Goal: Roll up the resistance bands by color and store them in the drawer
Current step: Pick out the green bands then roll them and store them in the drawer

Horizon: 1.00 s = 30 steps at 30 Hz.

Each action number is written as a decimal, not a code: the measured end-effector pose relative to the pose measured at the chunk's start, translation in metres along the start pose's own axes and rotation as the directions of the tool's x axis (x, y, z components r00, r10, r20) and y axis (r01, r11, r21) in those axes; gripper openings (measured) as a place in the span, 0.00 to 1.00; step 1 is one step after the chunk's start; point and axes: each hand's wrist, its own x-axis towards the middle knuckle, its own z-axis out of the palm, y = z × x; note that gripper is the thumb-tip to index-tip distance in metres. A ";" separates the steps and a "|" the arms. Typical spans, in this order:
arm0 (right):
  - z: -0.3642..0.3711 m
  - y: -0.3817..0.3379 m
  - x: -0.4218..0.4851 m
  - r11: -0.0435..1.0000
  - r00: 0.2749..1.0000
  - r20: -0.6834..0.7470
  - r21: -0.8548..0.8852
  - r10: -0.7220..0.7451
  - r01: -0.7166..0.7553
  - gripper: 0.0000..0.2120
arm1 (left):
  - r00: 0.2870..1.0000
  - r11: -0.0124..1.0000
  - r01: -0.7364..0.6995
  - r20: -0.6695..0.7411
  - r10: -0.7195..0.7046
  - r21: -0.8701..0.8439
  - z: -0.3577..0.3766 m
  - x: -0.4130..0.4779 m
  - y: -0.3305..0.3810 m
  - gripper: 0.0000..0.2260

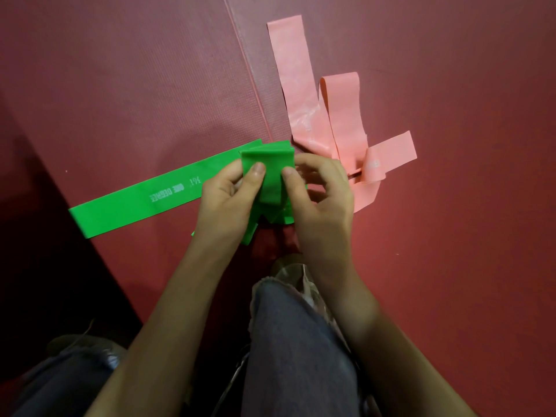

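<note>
From the head camera, looking down past a bent knee in grey denim (pixel 298 341), the step in hand is rolling the first colour. The flat, bright green rubber resistance band (pixel 135 203) lies across the dark red textured floor mat (pixel 135 85), its free tail running out to the left with white printed lettering on it, while its near end has been gathered into a squarish flattened wad between the two hands.

The left hand (pixel 225 206) is closed on the wad's left edge, thumb pressed on top and the other fingers curled beneath. The right hand (pixel 322 191) pinches the right edge the same way, thumb on the upper face (what the lower fingers do is hidden behind the band). Both grips look firm rather than loose.

Just beyond the right hand, the pale pink rubber resistance bands (pixel 304 94) lie loose and overlapping on the mat, strips crossing and one end curled over; how many there are I cannot tell. No drawer is in view.

As I judge it, the task is at an early stage: most of the green length is unrolled and the pink untouched. The next move calls for turning the wad over toward the left along the tail, keeping the edges aligned and tension even so the springy rubber does not unwind.
</note>
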 end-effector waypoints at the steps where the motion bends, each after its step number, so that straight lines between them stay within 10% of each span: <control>1: 0.001 0.000 0.001 1.000 1.000 -0.017 -0.012 -0.018 0.018 0.06 | 1.000 1.000 -0.006 0.002 0.006 0.007 -0.001 0.001 0.000 0.10; 30: -0.005 -0.009 0.018 0.979 0.971 0.170 0.093 0.166 -0.183 0.15 | 0.987 0.994 -0.042 0.157 0.025 0.104 -0.013 0.001 -0.010 0.12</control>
